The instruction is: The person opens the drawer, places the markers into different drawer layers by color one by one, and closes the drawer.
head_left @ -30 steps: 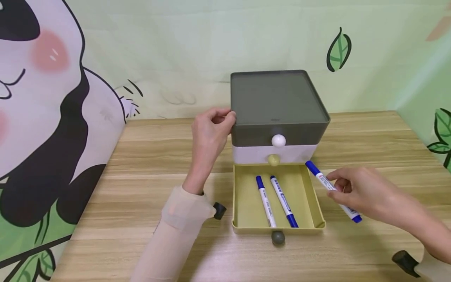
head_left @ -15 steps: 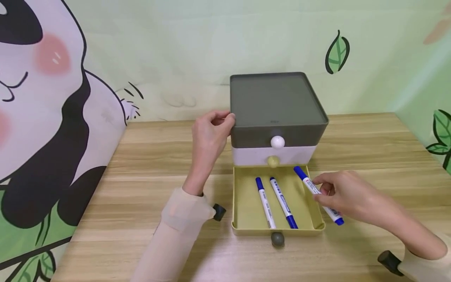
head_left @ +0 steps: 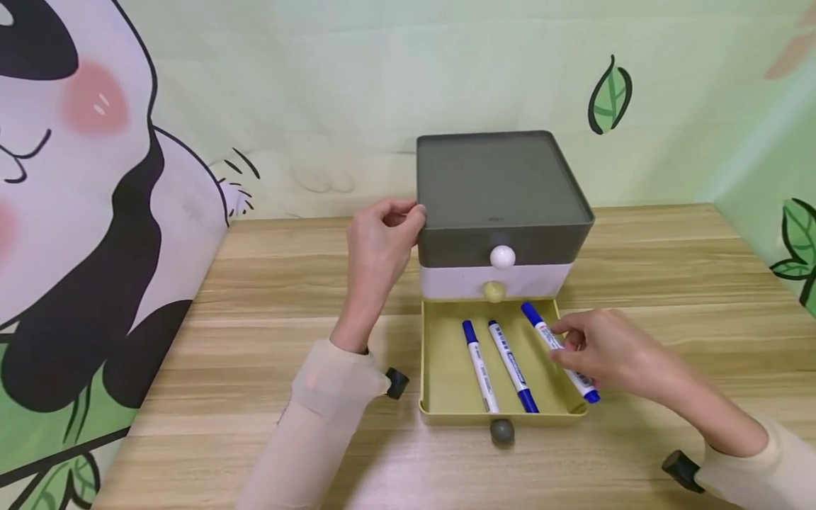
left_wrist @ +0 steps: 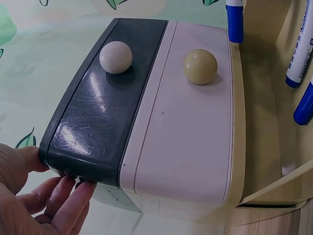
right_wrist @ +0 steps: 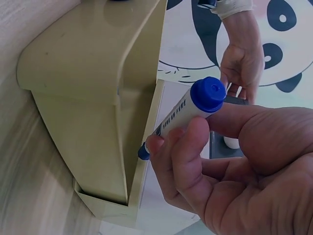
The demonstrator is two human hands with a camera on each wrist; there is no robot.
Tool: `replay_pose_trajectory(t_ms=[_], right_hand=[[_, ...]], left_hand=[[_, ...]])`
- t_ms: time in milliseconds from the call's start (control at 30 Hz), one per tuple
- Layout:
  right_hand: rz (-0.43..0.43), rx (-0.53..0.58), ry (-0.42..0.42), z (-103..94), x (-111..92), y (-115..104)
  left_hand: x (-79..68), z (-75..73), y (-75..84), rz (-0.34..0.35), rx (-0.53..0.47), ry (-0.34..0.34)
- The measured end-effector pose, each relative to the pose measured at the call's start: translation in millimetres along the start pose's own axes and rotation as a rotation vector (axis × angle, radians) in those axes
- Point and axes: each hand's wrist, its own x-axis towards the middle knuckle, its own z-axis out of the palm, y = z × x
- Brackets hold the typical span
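Observation:
A three-tier desktop drawer box [head_left: 503, 177] has a dark grey top tier, a white middle and a yellow-green bottom drawer [head_left: 446, 368] pulled out at the front. My left hand [head_left: 381, 241] holds the box's upper left front corner, thumb at the top edge and fingers along the side [left_wrist: 63, 200]. In my right hand [head_left: 612, 350] a white marker with blue ends [head_left: 551, 340] is pinched between thumb and fingers. It slants over the drawer's right wall, its far end above the interior. Inside lie two more blue-and-white markers, a left one [head_left: 479, 365] and a right one [head_left: 513, 365].
Three round knobs mark the tiers: white [head_left: 503, 256], yellow-green [head_left: 494, 291] and grey [head_left: 502, 432]. The wooden table [head_left: 274, 304] meets a green backdrop [head_left: 319, 92] with a painted panda [head_left: 127, 234]. Black wrist-worn pieces stick out near both cuffs.
My right hand has moved left with the marker, from beside the drawer to over its right wall. My left hand keeps its place on the box corner.

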Motion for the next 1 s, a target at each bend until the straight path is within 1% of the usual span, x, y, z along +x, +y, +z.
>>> replay_pose_trajectory(t_ms=[333, 500, 667, 800, 1000], right_hand=[[0.011, 0.0, 0.019, 4.4, 2, 2], [0.017, -0.012, 0.058, 3.7, -3, 2], [-0.062, -0.068, 0.153, 5.5, -12, -1], [-0.141, -0.091, 0.228, 13.6, -22, -7], [-0.168, -0.097, 0.284, 28.6, -37, -19]], left_hand=[[-0.9, 0.9, -1.2, 0.001, 0.012, 0.001], [-0.2, 0.4, -0.9, 0.0, 0.004, 0.007], [0.6, 0.4, -0.9, 0.001, -0.007, 0.014], [0.9, 0.5, -1.0, 0.005, 0.002, 0.02], [0.5, 0.9, -0.8, 0.005, -0.006, 0.016]])
